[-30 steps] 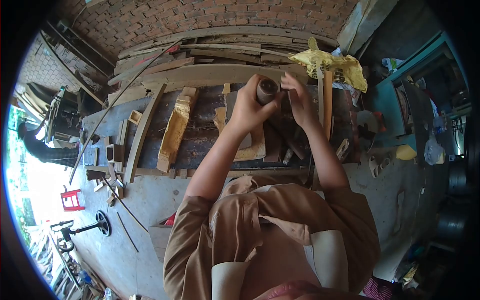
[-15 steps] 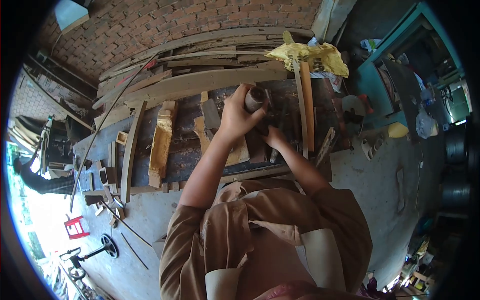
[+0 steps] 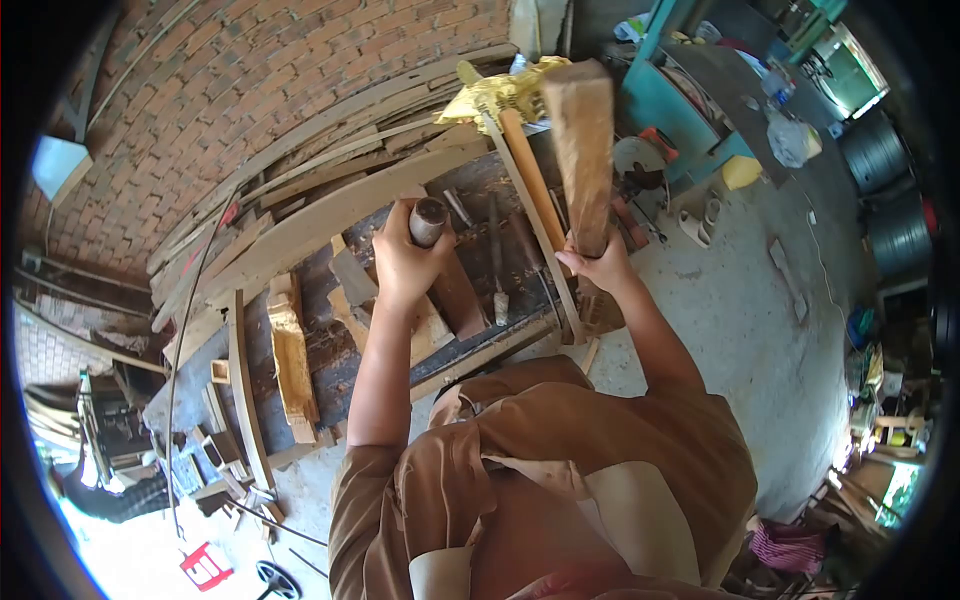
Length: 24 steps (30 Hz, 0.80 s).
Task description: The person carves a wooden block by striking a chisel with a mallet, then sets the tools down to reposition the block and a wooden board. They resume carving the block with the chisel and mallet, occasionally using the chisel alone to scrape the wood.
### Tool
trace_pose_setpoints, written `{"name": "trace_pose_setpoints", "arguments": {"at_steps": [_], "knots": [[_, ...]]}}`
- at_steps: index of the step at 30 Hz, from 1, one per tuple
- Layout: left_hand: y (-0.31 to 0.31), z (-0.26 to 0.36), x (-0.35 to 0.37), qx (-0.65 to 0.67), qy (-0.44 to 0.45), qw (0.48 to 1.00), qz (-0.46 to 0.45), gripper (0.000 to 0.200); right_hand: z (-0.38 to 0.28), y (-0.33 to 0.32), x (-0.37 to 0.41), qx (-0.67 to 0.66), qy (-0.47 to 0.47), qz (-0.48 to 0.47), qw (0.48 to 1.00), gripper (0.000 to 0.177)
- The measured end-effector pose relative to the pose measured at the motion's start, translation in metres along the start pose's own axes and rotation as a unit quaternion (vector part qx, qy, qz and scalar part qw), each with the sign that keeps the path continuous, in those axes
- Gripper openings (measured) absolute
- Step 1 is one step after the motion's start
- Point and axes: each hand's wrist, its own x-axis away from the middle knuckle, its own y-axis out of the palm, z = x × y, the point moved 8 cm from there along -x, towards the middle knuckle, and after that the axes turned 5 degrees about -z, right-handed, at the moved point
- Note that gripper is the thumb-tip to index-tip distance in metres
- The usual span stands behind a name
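My left hand (image 3: pixel 408 262) is closed around the thick round handle of a chisel (image 3: pixel 428 222), held upright over the bench. The handle's dark top end faces me; the blade is hidden below my fist. Under and beside this hand lies a dark brown piece of wood (image 3: pixel 462 295). Off to the right, my right hand (image 3: pixel 603 262) grips the narrow end of a wooden mallet (image 3: pixel 583 130), its thick, blurred head raised toward the camera. Between my hands a long thin tool with a pale handle (image 3: pixel 500 300) rests on the workbench (image 3: pixel 520 262).
Two long strips, one an orange-brown board (image 3: pixel 532 180), lie along the bench's right end. A hollowed yellowish wood piece (image 3: pixel 292 350) is on the left. Planks (image 3: pixel 330 215) are stacked along the brick wall (image 3: pixel 330 80). A yellow sack (image 3: pixel 490 95) lies behind; sandals (image 3: pixel 700 222) are on the floor.
My right hand has come away from beside my left hand, rising to the right with the mallet. My left hand still holds the chisel. The camera view has turned.
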Motion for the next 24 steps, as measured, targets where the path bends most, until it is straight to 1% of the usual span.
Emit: {"name": "trace_pose_setpoints", "arguments": {"at_steps": [1, 2, 3, 4, 5, 6, 7, 8, 9, 10, 11, 13, 14, 15, 17, 18, 19, 21, 22, 23, 24], "knots": [[0.003, 0.000, 0.001, 0.005, 0.004, 1.000, -0.006, 0.029, -0.013, -0.010, 0.007, 0.112, -0.065, 0.027, 0.991, 0.046], [0.006, 0.000, 0.002, -0.007, -0.004, 1.000, -0.010, 0.030, -0.018, -0.010, 0.010, 0.152, -0.098, 0.001, 0.983, 0.044], [0.008, -0.002, 0.003, -0.021, -0.013, 1.000, -0.013, 0.030, -0.021, -0.017, 0.016, 0.154, -0.096, 0.007, 0.983, 0.044], [0.009, 0.001, 0.004, -0.017, 0.012, 1.000, -0.009, 0.029, -0.018, -0.017, 0.018, 0.188, -0.041, -0.044, 0.980, 0.044], [0.009, 0.000, 0.005, -0.017, 0.015, 1.000, -0.011, 0.029, -0.013, -0.016, 0.021, 0.219, 0.013, -0.095, 0.971, 0.044], [0.012, -0.002, 0.005, -0.017, 0.004, 0.999, -0.028, 0.029, -0.022, -0.023, 0.024, 0.212, -0.008, -0.060, 0.976, 0.038], [0.016, -0.005, 0.005, -0.016, -0.009, 0.999, -0.045, 0.029, -0.026, -0.022, 0.024, 0.211, -0.008, -0.058, 0.976, 0.038], [0.017, -0.004, 0.005, -0.021, 0.003, 0.999, -0.037, 0.029, -0.041, -0.030, 0.026, 0.147, -0.073, 0.030, 0.986, 0.037], [0.019, -0.004, 0.006, -0.022, 0.002, 0.999, -0.040, 0.029, -0.051, -0.041, 0.032, 0.081, -0.136, 0.119, 0.980, 0.036], [0.021, -0.005, 0.007, -0.026, -0.004, 0.999, -0.040, 0.029, -0.021, -0.040, 0.028, 0.020, -0.062, 0.095, 0.993, 0.038], [0.022, -0.006, 0.006, -0.031, -0.008, 0.999, -0.040, 0.029, -0.006, -0.039, 0.028, 0.018, -0.062, 0.095, 0.993, 0.038], [0.024, -0.006, 0.006, -0.028, -0.013, 0.999, -0.043, 0.029, 0.004, -0.021, 0.024, 0.015, -0.032, 0.029, 0.999, 0.040], [0.025, -0.006, 0.007, -0.023, -0.017, 0.999, -0.045, 0.029, 0.000, -0.018, 0.028, 0.077, -0.046, 0.043, 0.995, 0.038], [0.024, -0.007, 0.007, -0.025, -0.019, 0.999, -0.044, 0.029, -0.006, -0.018, 0.030, 0.075, -0.046, 0.040, 0.995, 0.038], [0.024, -0.008, 0.006, -0.038, -0.021, 0.997, -0.062, 0.030, -0.007, -0.008, 0.029, 0.187, -0.001, -0.055, 0.981, 0.038], [0.024, -0.007, 0.005, -0.034, -0.010, 0.998, -0.058, 0.031, -0.006, -0.013, 0.029, 0.155, -0.024, -0.030, 0.987, 0.040], [0.022, -0.009, 0.005, -0.025, -0.007, 0.998, -0.052, 0.032, -0.003, -0.013, 0.029, 0.152, -0.029, -0.036, 0.987, 0.040], [0.022, -0.014, 0.004, -0.025, -0.020, 0.998, -0.050, 0.032, -0.012, -0.031, 0.032, 0.063, -0.076, 0.077, 0.992, 0.030], [0.022, -0.016, 0.004, -0.027, -0.025, 0.998, -0.047, 0.032, -0.017, -0.028, 0.030, -0.017, -0.090, 0.087, 0.992, 0.019], [0.023, -0.017, 0.004, -0.028, -0.027, 0.998, -0.049, 0.032, -0.018, -0.018, 0.027, -0.018, -0.090, 0.081, 0.992, 0.019], [0.024, -0.018, 0.004, -0.029, -0.028, 0.998, -0.050, 0.032, -0.021, -0.010, 0.023, -0.124, -0.114, 0.077, 0.983, 0.015]]}}
